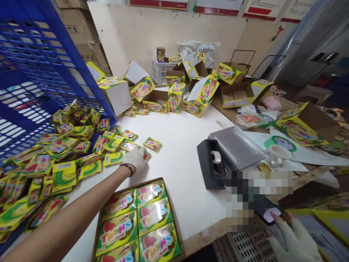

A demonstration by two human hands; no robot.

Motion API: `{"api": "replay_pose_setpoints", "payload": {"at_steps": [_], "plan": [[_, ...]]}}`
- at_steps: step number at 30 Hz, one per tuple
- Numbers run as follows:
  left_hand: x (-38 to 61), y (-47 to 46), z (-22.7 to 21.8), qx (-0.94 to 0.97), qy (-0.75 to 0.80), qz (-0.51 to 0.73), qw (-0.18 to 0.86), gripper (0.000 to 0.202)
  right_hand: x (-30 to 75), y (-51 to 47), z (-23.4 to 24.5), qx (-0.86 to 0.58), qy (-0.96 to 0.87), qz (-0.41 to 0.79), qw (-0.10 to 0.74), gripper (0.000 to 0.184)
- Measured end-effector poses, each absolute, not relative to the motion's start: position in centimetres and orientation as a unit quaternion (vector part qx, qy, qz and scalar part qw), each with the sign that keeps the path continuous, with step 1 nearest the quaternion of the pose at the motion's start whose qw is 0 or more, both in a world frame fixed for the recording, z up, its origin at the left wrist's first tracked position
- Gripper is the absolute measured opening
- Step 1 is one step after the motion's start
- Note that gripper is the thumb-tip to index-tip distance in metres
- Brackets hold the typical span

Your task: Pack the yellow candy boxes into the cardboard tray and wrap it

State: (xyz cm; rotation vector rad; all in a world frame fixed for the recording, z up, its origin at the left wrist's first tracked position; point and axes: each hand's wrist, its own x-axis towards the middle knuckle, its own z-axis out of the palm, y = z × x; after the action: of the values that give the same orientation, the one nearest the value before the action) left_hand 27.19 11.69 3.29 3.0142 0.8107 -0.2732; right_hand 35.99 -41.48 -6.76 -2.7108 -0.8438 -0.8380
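My left hand [136,160], in a white knitted glove with a beaded bracelet at the wrist, curls its fingers round a small candy box [147,155] on the white table. Another small candy box [153,144] lies flat just beyond it. To the left is a heap of such yellow-green boxes [64,171]. Below my left wrist, an open display carton [172,214] holds larger boxes in two columns. At the lower right, my right hand [294,234], also gloved, has its fingers apart beside the pale end of a black object [265,211]; whether they touch is unclear.
A blue plastic crate [81,62] lies tipped at the left behind the heap. A black tape dispenser [209,163] stands beside a grey plastic sheet [237,147]. A white mug [279,154] and green tape roll [280,143] are at right. Several opened cartons [155,102] line the back.
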Motion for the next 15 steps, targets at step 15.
{"api": "replay_pose_setpoints", "payload": {"at_steps": [15], "plan": [[34.5, 13.5, 2.9, 0.991, 0.092, -0.048, -0.081, 0.045, 34.4, -40.2, -5.8, -0.927, -0.261, -0.250, 0.100, 0.057]]}}
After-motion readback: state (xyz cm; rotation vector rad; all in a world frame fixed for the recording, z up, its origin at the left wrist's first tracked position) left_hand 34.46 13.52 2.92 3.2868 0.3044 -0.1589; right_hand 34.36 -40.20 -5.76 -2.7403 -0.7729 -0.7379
